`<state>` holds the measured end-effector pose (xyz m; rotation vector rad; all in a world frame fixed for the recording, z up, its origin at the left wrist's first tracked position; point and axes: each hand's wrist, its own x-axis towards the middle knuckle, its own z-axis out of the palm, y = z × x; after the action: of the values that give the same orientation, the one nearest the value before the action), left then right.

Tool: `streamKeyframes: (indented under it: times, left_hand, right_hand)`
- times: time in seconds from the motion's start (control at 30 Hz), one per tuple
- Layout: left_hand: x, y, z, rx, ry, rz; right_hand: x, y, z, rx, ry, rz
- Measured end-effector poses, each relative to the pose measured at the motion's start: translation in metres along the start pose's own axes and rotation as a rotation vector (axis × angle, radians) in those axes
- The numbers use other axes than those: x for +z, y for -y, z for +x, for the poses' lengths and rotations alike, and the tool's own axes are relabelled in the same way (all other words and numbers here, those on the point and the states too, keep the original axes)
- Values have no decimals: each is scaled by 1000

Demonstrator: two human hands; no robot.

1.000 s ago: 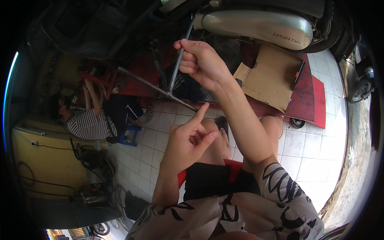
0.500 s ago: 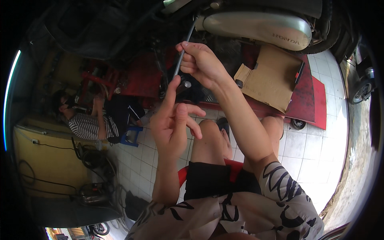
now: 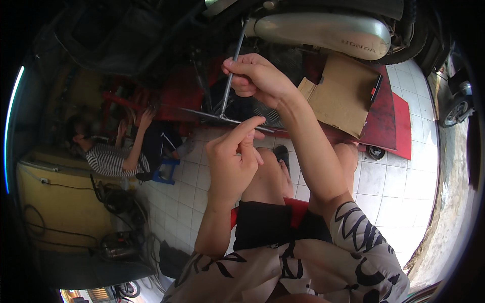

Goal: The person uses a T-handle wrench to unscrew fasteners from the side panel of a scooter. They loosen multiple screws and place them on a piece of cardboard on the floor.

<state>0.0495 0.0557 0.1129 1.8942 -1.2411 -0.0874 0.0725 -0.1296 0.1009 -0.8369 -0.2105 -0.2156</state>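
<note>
A long metal T-handle wrench (image 3: 227, 96) slants up to the motorcycle, its far tip at the front end of the silver exhaust cover (image 3: 318, 33). Around the middle of its shaft, my right hand (image 3: 262, 78) is closed with the thumb along the rod. The crossbar lies across the near end of the shaft. My left hand (image 3: 231, 159) is just below, index finger stretched along the bar's right arm and the other fingers partly bent. It does not grip the bar; whether the finger touches it is hard to tell. What the wrench tip fits onto is too dark to see.
An open cardboard box (image 3: 343, 96) lies on the red platform (image 3: 402, 121) under the motorcycle. To the left, a co-worker in a striped shirt (image 3: 108, 156) sits on a blue stool (image 3: 165, 171), hands at a red frame. Cables and dark equipment (image 3: 121, 242) stand lower left.
The wrench's crossbar has swung into view across the shaft. My left hand has moved right and slightly down, its index finger now pointing right. My right hand stays around the shaft.
</note>
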Motion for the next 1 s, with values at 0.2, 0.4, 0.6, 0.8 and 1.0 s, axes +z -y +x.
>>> streamKeyframes:
  times: [0.2,0.4,0.6,0.8,1.0]
  left_hand:
    - [-19,-1,0,-299,-254,-140]
    - [-10,-30,4,50,-92,-130]
    - [-5,-24,-7,-393,-33,-48]
    - [-1,-41,1,28,-383,-188]
    - [2,-27,-10,-188,-36,13]
  right_hand:
    - [-1,-2,2,-34,-13,32]
    - [0,-2,4,-56,22,64]
    - [-1,-1,6,-85,17,87]
    - [-6,0,7,-118,34,142]
    - [-8,-5,12,-137,50,172]
